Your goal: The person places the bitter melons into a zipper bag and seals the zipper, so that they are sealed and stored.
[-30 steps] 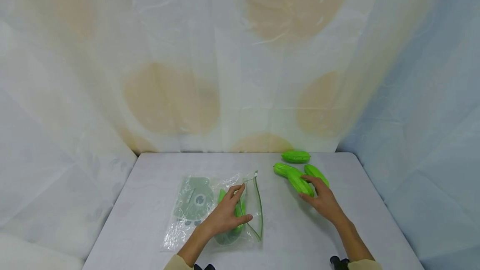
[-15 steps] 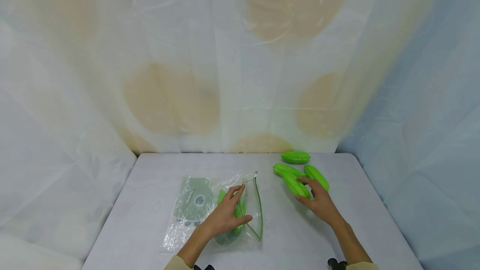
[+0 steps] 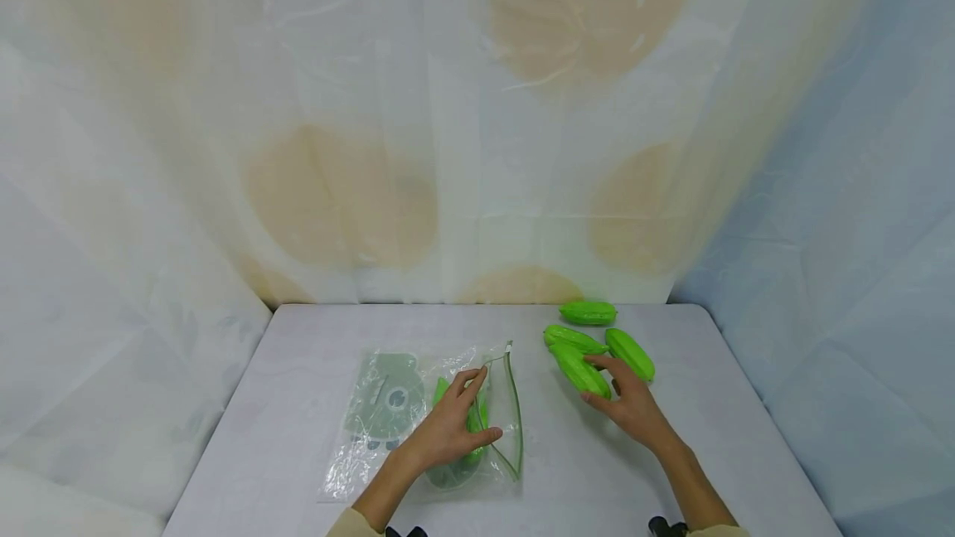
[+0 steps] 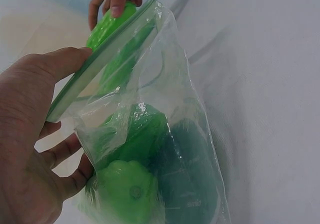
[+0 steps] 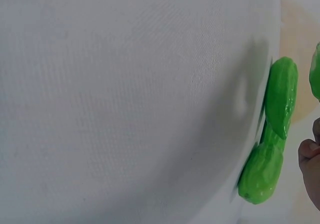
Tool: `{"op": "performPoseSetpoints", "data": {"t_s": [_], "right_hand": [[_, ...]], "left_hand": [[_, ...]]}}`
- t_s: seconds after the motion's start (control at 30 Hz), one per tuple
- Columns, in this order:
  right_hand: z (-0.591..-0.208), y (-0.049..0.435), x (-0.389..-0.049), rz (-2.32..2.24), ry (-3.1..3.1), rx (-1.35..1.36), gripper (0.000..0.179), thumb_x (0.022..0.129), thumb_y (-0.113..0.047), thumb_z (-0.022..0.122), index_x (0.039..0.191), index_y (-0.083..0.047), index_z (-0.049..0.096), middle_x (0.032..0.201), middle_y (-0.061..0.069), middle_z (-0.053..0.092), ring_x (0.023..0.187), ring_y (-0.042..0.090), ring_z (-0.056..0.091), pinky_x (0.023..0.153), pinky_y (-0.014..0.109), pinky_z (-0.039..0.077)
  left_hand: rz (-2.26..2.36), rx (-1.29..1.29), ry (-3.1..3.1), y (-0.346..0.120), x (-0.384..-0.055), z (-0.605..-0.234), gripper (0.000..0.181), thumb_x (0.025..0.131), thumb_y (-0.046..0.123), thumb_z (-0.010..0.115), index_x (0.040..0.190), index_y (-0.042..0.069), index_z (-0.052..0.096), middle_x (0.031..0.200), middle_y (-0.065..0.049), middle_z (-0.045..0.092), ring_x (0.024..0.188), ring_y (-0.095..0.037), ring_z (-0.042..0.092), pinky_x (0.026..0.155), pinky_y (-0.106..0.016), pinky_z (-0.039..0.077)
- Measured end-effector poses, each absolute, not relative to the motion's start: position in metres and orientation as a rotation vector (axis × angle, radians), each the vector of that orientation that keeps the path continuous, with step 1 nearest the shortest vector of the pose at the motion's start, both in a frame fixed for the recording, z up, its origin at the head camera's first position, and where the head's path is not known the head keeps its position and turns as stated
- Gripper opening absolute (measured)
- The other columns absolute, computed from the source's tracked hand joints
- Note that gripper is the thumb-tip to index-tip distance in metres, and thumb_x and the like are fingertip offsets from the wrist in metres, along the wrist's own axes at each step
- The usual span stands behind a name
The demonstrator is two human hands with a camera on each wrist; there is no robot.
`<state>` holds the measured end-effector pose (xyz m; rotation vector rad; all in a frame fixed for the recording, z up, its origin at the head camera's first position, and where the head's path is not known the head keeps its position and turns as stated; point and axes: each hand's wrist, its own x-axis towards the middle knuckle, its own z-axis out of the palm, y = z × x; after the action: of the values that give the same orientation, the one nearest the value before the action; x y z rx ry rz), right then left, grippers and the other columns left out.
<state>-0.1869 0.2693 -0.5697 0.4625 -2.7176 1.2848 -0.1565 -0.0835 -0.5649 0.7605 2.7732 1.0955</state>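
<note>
My left hand [image 3: 451,425] grips the mouth of a clear zip bag [image 4: 190,134] lying on the table; the thumb lies on the green zip strip [image 4: 85,84]. Inside the bag are bright green gourds [image 4: 122,186], seen through the plastic. To the right, my right hand [image 3: 630,404] holds a ridged green gourd [image 3: 574,367] between thumb and fingers, just over the tabletop. That held gourd appears beyond the bag's mouth in the left wrist view; only part of it shows at the right edge of the right wrist view.
Around the right hand lie three more gourds: one at the back [image 3: 588,312], one on the right [image 3: 630,353] and one behind the held gourd [image 3: 578,338]. The white table [image 3: 552,471] meets patterned curtains [image 3: 462,214] at its back and sides.
The right hand has moved a little left and toward the front with the gourd, baring more of the gourds behind it. The left hand and bag stay in place.
</note>
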Motion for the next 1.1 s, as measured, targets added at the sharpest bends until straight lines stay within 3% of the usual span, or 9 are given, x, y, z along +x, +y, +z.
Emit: {"op": "performPoseSetpoints", "data": {"t_s": [0.47, 0.9, 1.1], "right_hand": [[-0.567, 0.259, -0.185, 1.285, -2.697, 0.538, 0.060, 0.086, -0.033, 0.081, 0.140, -0.025, 0.056, 0.126, -0.008, 0.058, 0.107, 0.011, 0.051, 0.078, 0.040, 0.048], [-0.563, 0.249, -0.176, 1.390, -2.777, 0.530, 0.059, 0.085, -0.036, 0.081, 0.138, -0.032, 0.056, 0.128, -0.011, 0.058, 0.114, 0.013, 0.053, 0.088, 0.039, 0.047], [-0.563, 0.243, -0.174, 1.408, -2.794, 0.543, 0.059, 0.084, -0.040, 0.081, 0.138, -0.033, 0.056, 0.129, -0.011, 0.058, 0.111, 0.014, 0.053, 0.086, 0.031, 0.045]], "left_hand": [[1.074, 0.774, 2.797, -0.084, -0.157, -0.564, 0.097, 0.089, 0.050, 0.073, 0.161, 0.010, 0.022, 0.159, -0.003, 0.027, 0.138, -0.028, 0.044, 0.104, -0.048, 0.046], [1.088, 0.762, 2.789, -0.082, -0.155, -0.566, 0.097, 0.089, 0.046, 0.074, 0.162, 0.014, 0.019, 0.159, -0.003, 0.028, 0.138, -0.029, 0.044, 0.104, -0.050, 0.045], [1.077, 0.741, 2.788, -0.082, -0.155, -0.566, 0.097, 0.088, 0.046, 0.075, 0.162, 0.011, 0.021, 0.159, -0.003, 0.027, 0.138, -0.029, 0.044, 0.104, -0.050, 0.045]]}}
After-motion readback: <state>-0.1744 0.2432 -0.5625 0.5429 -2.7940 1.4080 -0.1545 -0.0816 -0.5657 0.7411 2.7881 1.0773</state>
